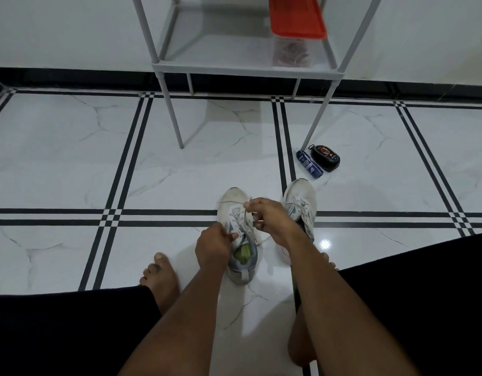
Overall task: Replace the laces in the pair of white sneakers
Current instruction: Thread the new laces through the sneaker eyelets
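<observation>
- The left sneaker point(238, 232) stands on the tiled floor point(71, 172) between the person's bare feet, and the right sneaker point(299, 210) stands just beside it.
- The left hand point(213, 246) pinches the sneaker near the tongue, by the collar opening. The right hand point(267, 217) pinches a strand of the white lace point(246, 210) and holds it raised above the eyelets.
- Risk: a hard pull could snag the lace at an eyelet, or drag the sneaker if the left grip loosens.
- Risk: the thin lace end could slip from the fingertips.
- Hard to tell: which eyelets are laced, and whether this lace is old or new.
- The right forearm covers much of the right sneaker.
- No spare laces are clearly visible. The contents of the red-lidded container point(295, 31) on the rack point(245, 69) are unclear.
</observation>
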{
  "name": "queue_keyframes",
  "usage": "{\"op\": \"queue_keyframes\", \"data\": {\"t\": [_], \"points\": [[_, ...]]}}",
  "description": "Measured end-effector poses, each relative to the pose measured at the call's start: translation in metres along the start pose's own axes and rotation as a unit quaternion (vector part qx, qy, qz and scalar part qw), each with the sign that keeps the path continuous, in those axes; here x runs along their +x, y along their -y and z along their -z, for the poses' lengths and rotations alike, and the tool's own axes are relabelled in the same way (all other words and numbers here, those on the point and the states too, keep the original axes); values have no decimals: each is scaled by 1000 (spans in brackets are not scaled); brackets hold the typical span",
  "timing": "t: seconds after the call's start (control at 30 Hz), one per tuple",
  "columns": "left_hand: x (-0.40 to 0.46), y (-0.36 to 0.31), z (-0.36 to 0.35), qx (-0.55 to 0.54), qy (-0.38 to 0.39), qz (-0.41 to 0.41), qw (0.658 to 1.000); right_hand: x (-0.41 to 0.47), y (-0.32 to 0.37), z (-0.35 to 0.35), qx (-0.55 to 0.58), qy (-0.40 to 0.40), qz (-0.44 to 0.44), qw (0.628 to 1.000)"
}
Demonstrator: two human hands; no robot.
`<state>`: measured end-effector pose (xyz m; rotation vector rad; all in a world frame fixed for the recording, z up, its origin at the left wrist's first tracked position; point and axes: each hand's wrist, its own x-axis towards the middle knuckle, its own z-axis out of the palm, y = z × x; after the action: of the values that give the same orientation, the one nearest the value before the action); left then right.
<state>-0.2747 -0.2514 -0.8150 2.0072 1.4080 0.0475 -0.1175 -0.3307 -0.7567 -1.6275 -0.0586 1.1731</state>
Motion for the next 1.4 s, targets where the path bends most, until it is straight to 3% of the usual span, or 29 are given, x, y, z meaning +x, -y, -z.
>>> {"op": "queue_keyframes", "data": {"t": [0.1,0.17,0.27,0.33,0.43,0.47,0.5,0.6,0.7,0.77,0.87,1.0,1.13,1.2,1.3,1.4], "points": [[4,-4,4,22,16,15,1000,-8,2,0,-58,4,-8,998],[8,-7,11,22,10,11,1000,-13,9,-4,-32,20,-9,999],[14,-26,28,-132,61,22,989,-22,34,-9,-18,43,27,999],[16,-51,51,-289,123,89,945,-28,57,-12,-28,56,73,995],[25,-81,79,-532,224,146,803,-37,83,-11,-128,60,101,985],[28,-87,87,-571,235,138,774,-39,88,-9,-180,57,91,978],[31,-92,91,-585,235,122,767,-42,91,-5,-231,55,77,968],[33,-104,98,-558,204,74,801,-45,95,4,-330,47,24,942],[29,-106,97,-460,176,19,870,-40,92,8,-332,3,-3,943],[26,-102,94,-387,217,-31,896,-37,90,8,-256,-11,-2,967],[17,-100,93,-292,290,-71,908,-38,88,4,-118,24,16,993],[12,-95,86,-263,338,-31,903,-35,85,0,-83,11,70,994],[20,-85,80,-450,322,71,830,-34,89,7,-205,-5,85,975],[28,-87,81,-507,300,96,802,-34,90,11,-267,26,60,961],[34,-94,81,-517,257,89,811,-34,87,14,-355,70,38,932],[33,-95,78,-506,207,75,834,-32,82,10,-338,40,-7,940]]}}
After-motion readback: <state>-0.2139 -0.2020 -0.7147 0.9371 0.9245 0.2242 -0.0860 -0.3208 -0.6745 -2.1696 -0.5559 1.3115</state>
